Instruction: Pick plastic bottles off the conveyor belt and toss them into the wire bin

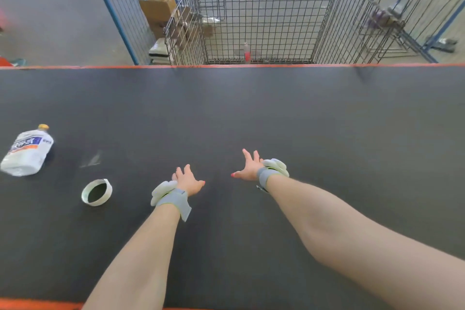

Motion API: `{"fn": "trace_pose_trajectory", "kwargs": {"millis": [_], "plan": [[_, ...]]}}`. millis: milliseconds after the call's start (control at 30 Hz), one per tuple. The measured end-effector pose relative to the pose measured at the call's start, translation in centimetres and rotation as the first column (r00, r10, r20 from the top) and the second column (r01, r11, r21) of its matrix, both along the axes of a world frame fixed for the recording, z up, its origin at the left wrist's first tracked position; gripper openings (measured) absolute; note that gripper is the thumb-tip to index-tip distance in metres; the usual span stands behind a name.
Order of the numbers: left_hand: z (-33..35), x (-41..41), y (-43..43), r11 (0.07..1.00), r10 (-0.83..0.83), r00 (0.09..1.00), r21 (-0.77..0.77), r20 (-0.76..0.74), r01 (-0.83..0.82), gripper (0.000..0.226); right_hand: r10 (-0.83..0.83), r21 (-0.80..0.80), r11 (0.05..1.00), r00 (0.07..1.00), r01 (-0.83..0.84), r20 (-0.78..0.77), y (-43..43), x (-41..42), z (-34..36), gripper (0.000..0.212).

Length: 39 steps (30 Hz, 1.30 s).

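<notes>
Left hand (pixel 188 180): bare, palm turned inward, fingers spread and loose, gripping nothing; held low over the belt, forearm stretched forward.
Right hand (pixel 249 168): bare, fingers fanned apart and released, thumb pointing toward the left hand; empty, held a little farther forward than the left.
Wrist straps: grey fabric band (pixel 175 200) with a pale rounded plastic piece on the left wrist; matching grey band (pixel 264 176) on the right wrist.
Belt: wide matte black rubber conveyor belt (pixel 327 121) with a fine grainy texture, orange-red edging at the near and far sides; lying under both hands.
Bottle on belt: crumpled clear plastic bottle with a blue and white label and a yellow cap (pixel 28 151); lying on its side well to the left of the left hand, cap pointing away.
Ring: short white plastic ring (pixel 97 192), hollow and round, resting on the belt just left of the left wrist, between that hand and the crumpled bottle.
Bin: square black wire-mesh bin (pixel 266 2) beyond the far belt edge, straight ahead of the hands, open at the top.
Bin contents: small clear plastic bottle with a red label (pixel 246 51) near the bin's near wall; blurred.
Beyond left hand: brown cardboard boxes (pixel 158 7) stacked beside the bin, behind blue-framed wire panels (pixel 110 7).
</notes>
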<state>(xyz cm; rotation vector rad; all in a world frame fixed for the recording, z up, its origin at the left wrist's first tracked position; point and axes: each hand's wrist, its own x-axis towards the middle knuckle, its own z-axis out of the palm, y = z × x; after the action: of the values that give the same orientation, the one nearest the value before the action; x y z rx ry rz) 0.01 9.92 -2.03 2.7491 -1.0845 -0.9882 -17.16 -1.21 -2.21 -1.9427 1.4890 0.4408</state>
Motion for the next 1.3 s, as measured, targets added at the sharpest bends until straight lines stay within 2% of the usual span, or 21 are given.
{"fn": "trace_pose_trajectory", "kwargs": {"millis": [167, 300, 533, 600, 667, 733, 800, 833, 900, 1000, 1100, 1200, 1300], "plan": [[0.0, 2.5, 2.8, 0.994, 0.095, 0.991, -0.054, 0.097, -0.091, 0.081, 0.050, 0.101, 0.994, 0.998, -0.053, 0.025, 2.3, 1.9, 0.6, 0.096], [0.5, 5.2, 5.1, 0.987, 0.160, 0.973, -0.021, 0.165, -0.159, 0.077, 0.099, 0.174, 0.978, 0.991, -0.113, 0.087, 4.7, 4.8, 0.8, 0.094], [0.1, 8.0, 7.2, 0.967, 0.255, 0.963, -0.009, 0.089, -0.255, 0.072, 0.423, 0.173, 0.880, 0.896, -0.442, 0.136, 9.0, 10.1, -0.1, 0.090], [-0.2, 8.3, 7.2, 0.968, 0.252, 0.965, -0.006, 0.075, -0.252, 0.072, 0.517, 0.139, 0.837, 0.848, -0.529, 0.115, 10.1, 10.4, -0.8, 0.087], [-0.5, 8.5, 7.0, 0.964, 0.267, 0.962, -0.015, 0.053, -0.267, 0.072, 0.542, 0.151, 0.825, 0.838, -0.545, 0.063, 10.4, 10.6, -2.1, 0.080], [-0.8, 8.5, 6.7, 0.956, 0.290, 0.957, -0.048, 0.030, -0.288, 0.073, 0.413, 0.087, 0.904, 0.907, -0.419, 0.079, 10.1, 10.5, -3.2, 0.067], [-1.0, 8.7, 6.0, 0.944, 0.316, 0.949, -0.109, 0.017, -0.312, 0.073, 0.202, -0.107, 0.976, 0.973, -0.190, 0.114, 9.1, 10.9, -3.0, 0.051], [-1.0, 8.7, 5.5, 0.932, 0.336, 0.942, -0.150, 0.015, -0.330, 0.072, 0.144, -0.194, 0.974, 0.983, -0.119, 0.116, 8.4, 11.3, -2.6, 0.048], [-0.7, 8.8, 4.4, 0.903, 0.377, 0.926, -0.229, 0.010, -0.364, 0.070, 0.114, -0.229, 0.970, 0.982, -0.076, 0.154, 6.9, 12.6, -1.7, 0.046], [-0.5, 9.3, 2.7, 0.865, 0.405, 0.913, -0.303, -0.051, -0.400, 0.066, 0.085, -0.102, 0.993, 0.963, -0.060, 0.256, 5.3, 15.1, -0.7, 0.062], [-0.1, 10.1, 1.0, 0.795, 0.470, 0.861, -0.329, -0.196, -0.509, 0.059, -0.005, 0.080, 0.997, 0.948, -0.022, 0.318, 4.1, 16.7, -0.4, 0.086], [0.3, 10.0, -1.3, 0.705, 0.513, 0.721, -0.250, -0.466, -0.664, 0.054, -0.166, 0.247, 0.966, 0.921, 0.079, 0.354, 2.9, 17.6, -0.6, 0.103], [0.2, 8.6, -3.6, 0.712, 0.486, 0.558, -0.066, -0.673, -0.699, 0.066, -0.339, 0.340, 0.914, 0.875, 0.221, 0.345, 1.4, 17.5, -1.8, 0.114]]}}
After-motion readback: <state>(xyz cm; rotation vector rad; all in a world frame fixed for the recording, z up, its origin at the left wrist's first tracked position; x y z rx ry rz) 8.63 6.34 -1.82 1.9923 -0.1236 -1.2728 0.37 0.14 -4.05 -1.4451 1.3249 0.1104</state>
